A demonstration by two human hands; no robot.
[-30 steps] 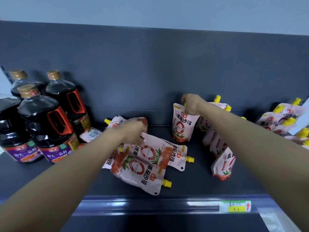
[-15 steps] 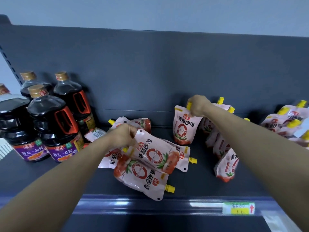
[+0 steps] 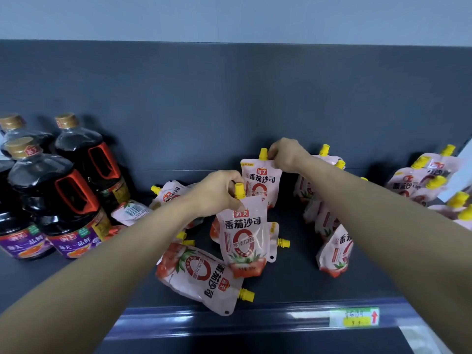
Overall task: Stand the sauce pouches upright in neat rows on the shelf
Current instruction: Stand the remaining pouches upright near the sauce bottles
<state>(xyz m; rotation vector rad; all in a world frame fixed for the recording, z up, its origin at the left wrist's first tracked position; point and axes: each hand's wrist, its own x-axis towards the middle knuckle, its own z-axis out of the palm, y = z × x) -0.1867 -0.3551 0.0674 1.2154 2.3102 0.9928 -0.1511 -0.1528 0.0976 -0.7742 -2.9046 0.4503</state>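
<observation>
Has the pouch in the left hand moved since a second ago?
Yes: the left hand has raised the held pouch from flat to upright above the flat front pouch.

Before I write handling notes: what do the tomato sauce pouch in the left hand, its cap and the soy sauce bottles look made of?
Tomato sauce pouch held by the left hand: flexible plastic film, glossy; it creases and catches glare. Yellow cap: rigid plastic, matte, evenly coloured. Soy sauce bottles: probably clear glossy plastic, with sharp highlights and moulded red handles; glass cannot be ruled out.
</observation>
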